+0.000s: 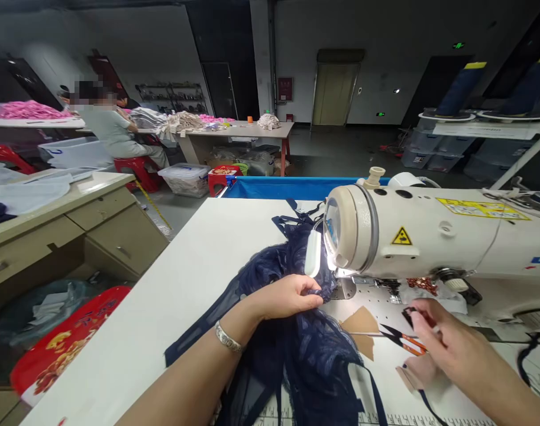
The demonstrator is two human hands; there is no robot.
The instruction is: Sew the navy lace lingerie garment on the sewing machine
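A navy lace garment (256, 266) with several straps lies bunched across the white sewing table, partly under the head of the sewing machine (407, 231). My left hand (290, 296) is closed on the garment's edge beside the needle area, thumb against fingers. To the right, my right hand (442, 331) pinches a small dark piece (408, 313), too small to name for certain. Just below that hand lie thread snips (405, 340) with orange handles and black blades. Tan pieces (362, 322) of card or fabric rest between the garment and the snips.
Copper-coloured small parts (422, 286) sit behind my right hand. A ruler strip (270, 414) runs along the table's front. Beyond the table hangs a blue cloth trough (274, 187). At left are a drawer desk (101, 210) and a seated person (107, 133).
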